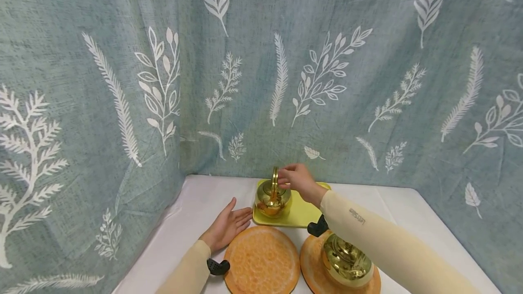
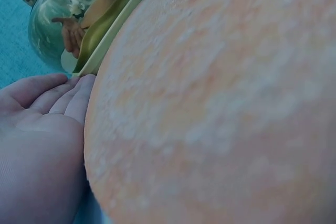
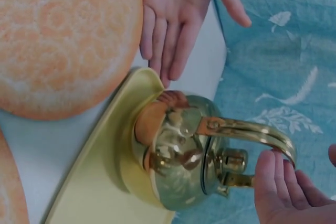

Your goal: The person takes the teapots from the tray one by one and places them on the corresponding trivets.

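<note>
Reaching toward the back edge of the white table (image 1: 196, 203), your right hand (image 1: 296, 179) meets the arched brass handle of a small brass kettle (image 1: 272, 199); the fingertips (image 3: 273, 182) curl at the handle's top, and the wrist view suggests a light pinch rather than a full grip, though the thumb is mostly out of view. The kettle stands upright on the left part of a yellow tray (image 1: 304, 208) at the table's back edge, its handle raised, which leaves the top free to be taken from above. Your left hand (image 1: 226, 227) lies flat, palm up and fingers straight, holding nothing, just beside the tray's near left corner and against the rim of an orange round mat (image 1: 261, 262) at the front edge. A second orange mat (image 1: 312, 271) to its right carries a larger brass kettle (image 1: 347, 262), partly hidden under your right sleeve.
</note>
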Tool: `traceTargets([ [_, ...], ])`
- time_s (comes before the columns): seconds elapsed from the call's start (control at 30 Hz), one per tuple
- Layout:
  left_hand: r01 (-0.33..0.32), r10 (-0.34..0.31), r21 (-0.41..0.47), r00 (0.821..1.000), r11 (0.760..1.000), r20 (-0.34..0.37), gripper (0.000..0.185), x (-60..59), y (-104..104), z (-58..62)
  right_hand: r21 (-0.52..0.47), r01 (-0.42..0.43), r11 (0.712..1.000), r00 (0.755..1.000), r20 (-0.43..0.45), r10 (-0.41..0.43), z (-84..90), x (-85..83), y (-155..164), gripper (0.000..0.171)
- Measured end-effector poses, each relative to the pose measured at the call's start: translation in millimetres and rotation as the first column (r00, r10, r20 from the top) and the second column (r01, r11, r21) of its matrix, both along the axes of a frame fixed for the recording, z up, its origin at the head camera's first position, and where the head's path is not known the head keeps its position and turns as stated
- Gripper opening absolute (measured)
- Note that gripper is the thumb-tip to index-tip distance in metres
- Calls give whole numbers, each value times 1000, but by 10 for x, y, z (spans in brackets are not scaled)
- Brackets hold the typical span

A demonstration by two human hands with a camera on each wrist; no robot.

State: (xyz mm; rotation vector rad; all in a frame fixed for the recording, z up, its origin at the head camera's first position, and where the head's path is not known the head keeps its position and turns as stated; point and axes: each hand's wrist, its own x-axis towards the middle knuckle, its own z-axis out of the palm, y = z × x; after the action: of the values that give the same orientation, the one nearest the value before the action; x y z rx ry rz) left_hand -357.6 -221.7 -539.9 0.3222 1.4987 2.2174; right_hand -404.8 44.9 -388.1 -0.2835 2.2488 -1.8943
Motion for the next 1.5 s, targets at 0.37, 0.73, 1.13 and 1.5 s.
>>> traceTargets([
  [0.37, 33, -33, 34, 999, 999, 11, 108, 14, -81, -10, 20, 51, 998, 998, 20, -52, -87, -46, -137, 34],
  [0.73, 52, -56, 70, 997, 996, 45, 111, 60, -173, -18, 38, 49, 998, 998, 31, -50, -119, 21, -231, 32],
  [1.13, 16, -22, 72, 996, 997, 83, 114, 12, -81, 10, 52, 41, 998, 999, 24, -42, -105, -2, -163, 35],
  [1.5, 35, -37, 60, 998, 998, 44, 112, 8, -51, 26, 37, 74, 997, 997, 15, -75, -110, -11, -151, 29],
])
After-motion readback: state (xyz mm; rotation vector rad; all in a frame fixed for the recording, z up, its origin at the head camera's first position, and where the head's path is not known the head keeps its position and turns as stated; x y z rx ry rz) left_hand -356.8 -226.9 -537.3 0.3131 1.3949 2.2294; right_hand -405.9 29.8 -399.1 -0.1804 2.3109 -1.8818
